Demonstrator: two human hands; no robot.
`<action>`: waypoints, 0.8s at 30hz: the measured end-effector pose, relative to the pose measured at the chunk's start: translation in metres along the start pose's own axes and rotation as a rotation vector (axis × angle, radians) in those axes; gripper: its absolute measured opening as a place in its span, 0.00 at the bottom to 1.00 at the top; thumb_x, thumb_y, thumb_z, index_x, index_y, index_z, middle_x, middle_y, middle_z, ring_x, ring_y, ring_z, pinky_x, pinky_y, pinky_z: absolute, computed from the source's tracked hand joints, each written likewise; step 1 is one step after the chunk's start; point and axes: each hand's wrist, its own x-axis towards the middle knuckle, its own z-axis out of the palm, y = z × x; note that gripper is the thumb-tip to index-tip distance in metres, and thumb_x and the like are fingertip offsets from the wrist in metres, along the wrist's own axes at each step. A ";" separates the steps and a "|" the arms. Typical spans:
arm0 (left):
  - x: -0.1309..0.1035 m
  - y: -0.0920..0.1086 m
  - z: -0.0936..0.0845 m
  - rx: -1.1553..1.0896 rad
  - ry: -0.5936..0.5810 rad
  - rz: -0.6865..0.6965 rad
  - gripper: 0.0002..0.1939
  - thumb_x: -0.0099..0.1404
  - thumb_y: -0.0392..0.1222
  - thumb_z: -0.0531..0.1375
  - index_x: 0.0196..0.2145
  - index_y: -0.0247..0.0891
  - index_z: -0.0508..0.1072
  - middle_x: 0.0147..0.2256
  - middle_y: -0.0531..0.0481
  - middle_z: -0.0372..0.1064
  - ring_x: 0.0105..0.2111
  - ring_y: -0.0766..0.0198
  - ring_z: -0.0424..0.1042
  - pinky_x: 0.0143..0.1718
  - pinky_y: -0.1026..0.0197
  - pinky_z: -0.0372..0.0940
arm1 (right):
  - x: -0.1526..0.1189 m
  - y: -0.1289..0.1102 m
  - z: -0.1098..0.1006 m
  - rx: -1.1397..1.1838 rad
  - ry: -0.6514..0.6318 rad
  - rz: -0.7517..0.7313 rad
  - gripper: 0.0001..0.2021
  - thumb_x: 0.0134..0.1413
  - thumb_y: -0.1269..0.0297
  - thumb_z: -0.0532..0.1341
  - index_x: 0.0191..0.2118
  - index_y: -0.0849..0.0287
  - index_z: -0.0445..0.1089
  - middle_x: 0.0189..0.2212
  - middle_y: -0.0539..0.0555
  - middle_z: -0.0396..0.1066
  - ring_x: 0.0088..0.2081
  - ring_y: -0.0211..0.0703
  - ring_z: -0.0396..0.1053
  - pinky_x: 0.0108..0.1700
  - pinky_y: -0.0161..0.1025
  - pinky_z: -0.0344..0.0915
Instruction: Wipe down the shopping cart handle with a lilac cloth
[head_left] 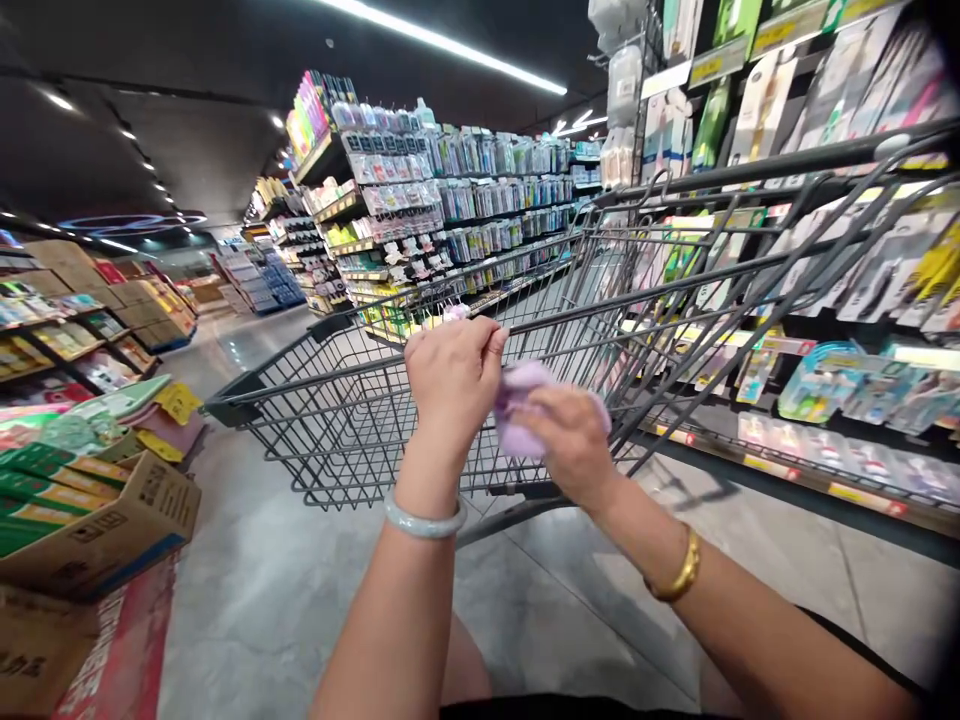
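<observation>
A grey wire shopping cart (pixel 352 390) stands right in front of me, its side facing me. My left hand (pixel 454 370), with a pale bangle on the wrist, is closed round the cart's top side rail. My right hand (pixel 574 435), wearing a gold bangle, grips a lilac cloth (pixel 521 410) that is bunched up and slightly blurred. The cloth is against or just in front of the wire side, right of my left hand; whether it touches the wires I cannot tell.
Shelves of hanging packaged goods (pixel 817 270) rise close on the right, behind the cart handle (pixel 787 165). At the left, an open cardboard box (pixel 142 520) of green and yellow packs stands near the grey floor (pixel 247 600). A stocked shelf unit (pixel 390 190) is beyond the cart.
</observation>
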 end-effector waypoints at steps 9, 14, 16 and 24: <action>0.002 -0.001 0.004 0.016 0.016 -0.006 0.16 0.75 0.53 0.53 0.37 0.45 0.77 0.32 0.52 0.77 0.35 0.57 0.72 0.39 0.53 0.50 | -0.088 -0.027 0.051 0.062 -0.193 -0.309 0.06 0.58 0.69 0.66 0.32 0.49 0.76 0.40 0.43 0.77 0.38 0.40 0.69 0.40 0.39 0.69; 0.003 -0.001 0.005 0.021 0.039 -0.011 0.17 0.75 0.53 0.53 0.36 0.45 0.76 0.30 0.52 0.76 0.34 0.58 0.71 0.38 0.53 0.50 | -0.073 -0.003 0.036 0.028 -0.159 -0.287 0.04 0.60 0.67 0.66 0.34 0.52 0.76 0.42 0.47 0.77 0.41 0.42 0.67 0.43 0.42 0.63; 0.002 -0.001 0.006 0.020 0.051 -0.003 0.16 0.75 0.53 0.53 0.36 0.45 0.76 0.30 0.52 0.75 0.34 0.58 0.71 0.39 0.53 0.50 | -0.050 0.020 0.017 -0.007 -0.093 -0.182 0.05 0.64 0.67 0.63 0.40 0.52 0.78 0.45 0.51 0.76 0.46 0.46 0.66 0.47 0.45 0.61; -0.002 0.000 0.020 0.028 0.204 0.017 0.17 0.75 0.53 0.53 0.36 0.44 0.76 0.34 0.49 0.78 0.37 0.55 0.71 0.45 0.50 0.52 | -0.070 0.011 0.021 -0.089 -0.120 -0.228 0.06 0.62 0.68 0.63 0.34 0.52 0.76 0.41 0.51 0.75 0.43 0.44 0.65 0.44 0.44 0.61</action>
